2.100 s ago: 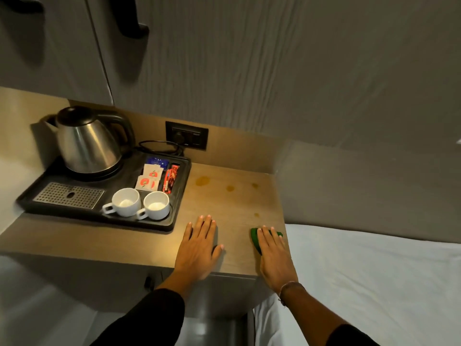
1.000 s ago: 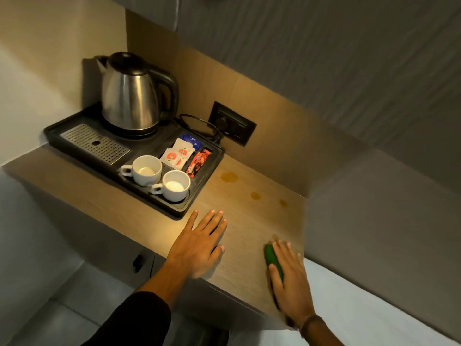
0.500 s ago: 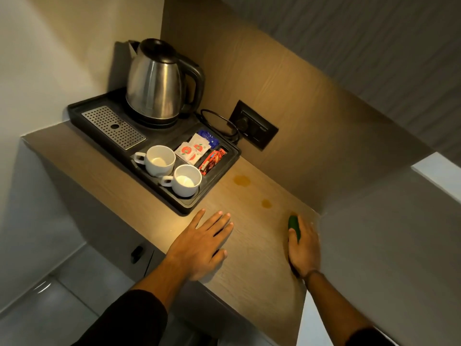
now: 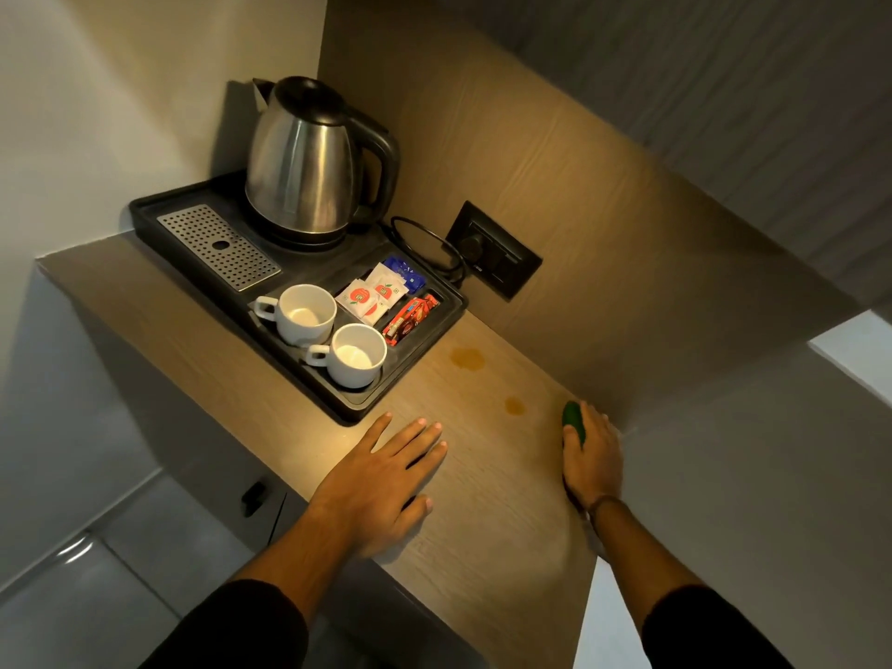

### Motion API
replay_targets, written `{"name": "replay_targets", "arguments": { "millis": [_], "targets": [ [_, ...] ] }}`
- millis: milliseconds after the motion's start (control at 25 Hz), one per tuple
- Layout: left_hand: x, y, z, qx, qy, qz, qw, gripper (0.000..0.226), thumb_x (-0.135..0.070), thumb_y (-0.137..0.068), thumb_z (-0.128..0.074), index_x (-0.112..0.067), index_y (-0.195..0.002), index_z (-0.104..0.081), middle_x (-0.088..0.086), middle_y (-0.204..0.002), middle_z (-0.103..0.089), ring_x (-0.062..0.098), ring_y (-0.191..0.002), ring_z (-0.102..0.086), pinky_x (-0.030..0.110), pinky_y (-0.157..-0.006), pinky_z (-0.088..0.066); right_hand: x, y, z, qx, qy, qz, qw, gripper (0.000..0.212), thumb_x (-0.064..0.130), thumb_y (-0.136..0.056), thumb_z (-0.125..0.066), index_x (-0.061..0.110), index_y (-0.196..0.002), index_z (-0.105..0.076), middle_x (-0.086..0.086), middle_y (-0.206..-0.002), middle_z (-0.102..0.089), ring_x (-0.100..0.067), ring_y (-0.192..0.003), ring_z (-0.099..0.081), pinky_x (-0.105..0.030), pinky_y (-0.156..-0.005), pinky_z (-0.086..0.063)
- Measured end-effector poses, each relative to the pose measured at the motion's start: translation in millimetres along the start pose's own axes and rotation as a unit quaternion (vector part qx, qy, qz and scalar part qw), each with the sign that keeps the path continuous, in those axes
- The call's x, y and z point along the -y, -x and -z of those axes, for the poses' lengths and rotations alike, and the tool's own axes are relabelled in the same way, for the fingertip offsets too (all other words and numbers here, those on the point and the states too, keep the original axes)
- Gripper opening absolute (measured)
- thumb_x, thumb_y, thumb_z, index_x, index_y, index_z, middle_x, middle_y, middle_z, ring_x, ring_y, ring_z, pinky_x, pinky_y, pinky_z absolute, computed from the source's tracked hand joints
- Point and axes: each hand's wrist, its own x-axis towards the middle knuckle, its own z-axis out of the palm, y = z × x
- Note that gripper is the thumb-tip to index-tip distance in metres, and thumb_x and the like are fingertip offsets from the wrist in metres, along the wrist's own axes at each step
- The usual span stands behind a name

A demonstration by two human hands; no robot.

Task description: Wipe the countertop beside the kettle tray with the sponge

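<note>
My right hand (image 4: pixel 592 456) presses a green sponge (image 4: pixel 574 420) onto the wooden countertop (image 4: pixel 487 499), close to the back wall at the counter's right end; only the sponge's front tip shows past my fingers. Two brown stains lie to its left, a small stain (image 4: pixel 515 405) and a larger stain (image 4: pixel 467 358) nearer the black kettle tray (image 4: pixel 357 405). My left hand (image 4: pixel 381 480) rests flat, fingers spread, on the countertop just in front of the tray's near corner.
The tray holds a steel kettle (image 4: pixel 304 161), a metal drip grid (image 4: pixel 219 246), two white cups (image 4: pixel 333 338) and sachets (image 4: pixel 381 296). A wall socket (image 4: pixel 492 255) with a looped black cord sits behind the tray. The counter ends at the right by a grey wall.
My right hand has slid the sponge away from the counter's front edge toward the back wall. My left hand stays flat in place. The view has tilted and turned left.
</note>
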Motion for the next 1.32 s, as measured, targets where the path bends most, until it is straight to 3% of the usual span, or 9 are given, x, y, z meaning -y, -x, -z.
{"name": "replay_targets", "arguments": {
  "millis": [80,240,440,640,760,880,1000,1120,1320],
  "targets": [
    [1,0,1,0.007,-0.003,0.002,1.0,0.07,-0.057,-0.108,-0.023,-0.024,-0.167,-0.003,0.0,-0.177,0.006,0.018,-0.16,0.013,0.059,-0.129,0.002,22,3,-8,0.016,0.014,0.038,0.999,0.054,0.021,-0.106,-0.051,0.012,-0.157,-0.035,-0.011,-0.165,-0.035,-0.029,-0.155,-0.024,-0.05,-0.127,-0.015],
    [0,-1,2,0.006,0.004,0.003,1.0,0.07,-0.057,-0.108,-0.025,-0.025,-0.167,-0.005,0.0,-0.177,0.004,0.018,-0.161,0.011,0.058,-0.129,0.002,-19,86,-11,0.078,0.0,0.209,0.975,0.056,0.042,-0.105,-0.041,0.039,-0.159,-0.026,0.015,-0.168,-0.025,-0.007,-0.157,-0.011,-0.042,-0.129,-0.006],
    [0,0,4,0.013,-0.006,-0.001,1.0,0.07,-0.057,-0.108,-0.025,-0.024,-0.167,-0.004,0.001,-0.177,0.003,0.019,-0.161,0.01,0.059,-0.129,0.0,-10,53,-2,0.033,-0.014,0.064,0.997,0.052,0.025,-0.107,-0.05,0.021,-0.157,-0.034,0.0,-0.166,-0.032,-0.018,-0.157,-0.016,-0.049,-0.128,-0.007],
    [1,-1,2,0.007,0.006,0.002,1.0,0.07,-0.056,-0.107,-0.026,-0.024,-0.167,-0.007,0.001,-0.177,0.0,0.019,-0.161,0.007,0.059,-0.129,0.0,-20,131,-13,0.107,0.026,0.235,0.966,0.056,0.05,-0.106,-0.032,0.041,-0.16,-0.022,0.018,-0.169,-0.021,-0.007,-0.157,-0.011,-0.042,-0.128,-0.006],
    [0,0,1,0.004,0.002,0.001,1.0,0.07,-0.056,-0.108,-0.027,-0.024,-0.167,-0.007,0.001,-0.177,0.0,0.02,-0.161,0.006,0.059,-0.129,-0.001,-29,96,-3,0.073,0.001,0.186,0.98,0.055,0.041,-0.105,-0.041,0.035,-0.158,-0.031,0.009,-0.167,-0.03,-0.014,-0.156,-0.018,-0.049,-0.128,-0.014],
    [1,-2,2,0.011,0.001,0.001,1.0,0.07,-0.056,-0.108,-0.028,-0.024,-0.167,-0.006,0.001,-0.177,0.002,0.02,-0.161,0.007,0.059,-0.129,0.0,13,22,-8,0.039,-0.001,0.096,0.995,0.054,0.022,-0.106,-0.051,0.019,-0.157,-0.035,-0.004,-0.165,-0.035,-0.023,-0.156,-0.021,-0.051,-0.128,-0.011],
    [0,-1,3,0.014,0.004,0.003,1.0,0.07,-0.055,-0.108,-0.028,-0.024,-0.167,-0.006,0.001,-0.177,0.003,0.02,-0.161,0.008,0.059,-0.129,0.0,36,15,-28,0.092,0.008,0.208,0.974,0.057,0.03,-0.105,-0.049,0.026,-0.159,-0.032,0.004,-0.167,-0.03,-0.017,-0.157,-0.017,-0.043,-0.128,-0.007],
    [-1,1,2,0.006,0.002,0.005,1.0,0.07,-0.054,-0.108,-0.027,-0.024,-0.167,-0.005,0.001,-0.177,0.003,0.019,-0.161,0.009,0.059,-0.129,0.001,3,38,-18,0.118,0.019,0.293,0.948,0.057,0.04,-0.104,-0.043,0.035,-0.159,-0.03,0.009,-0.167,-0.03,-0.01,-0.156,-0.016,-0.042,-0.128,-0.009],
    [-1,0,5,0.008,-0.006,0.001,1.0,0.07,-0.054,-0.108,-0.027,-0.024,-0.167,-0.003,0.001,-0.177,0.005,0.019,-0.161,0.011,0.058,-0.129,0.002,54,-24,-25,0.062,0.011,0.131,0.989,0.055,0.022,-0.106,-0.052,0.016,-0.158,-0.035,-0.008,-0.165,-0.035,-0.026,-0.155,-0.022,-0.052,-0.127,-0.012]
  ]
}}
